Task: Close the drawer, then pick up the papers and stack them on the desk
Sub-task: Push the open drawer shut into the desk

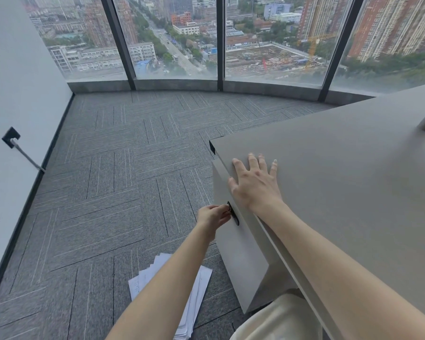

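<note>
My desk [341, 182] fills the right of the view, bare of any papers, so stacking has not begun. Under its edge the drawer [233, 244] front looks flush with the cabinet, though from this steep angle I cannot be sure it is fully shut. My right hand [254, 185] lies flat on the desktop, fingers spread, holding nothing. My left hand [214, 215] is curled at the dark handle [233, 213], fingers closed on it. The papers [194, 298] lie fanned on the carpet [103, 182] beneath my left arm, all to collect.

You get soft daylight from the tall dark-framed glass windows [172, 38]; wide-angle bending at edges, slight motion blur.
</note>
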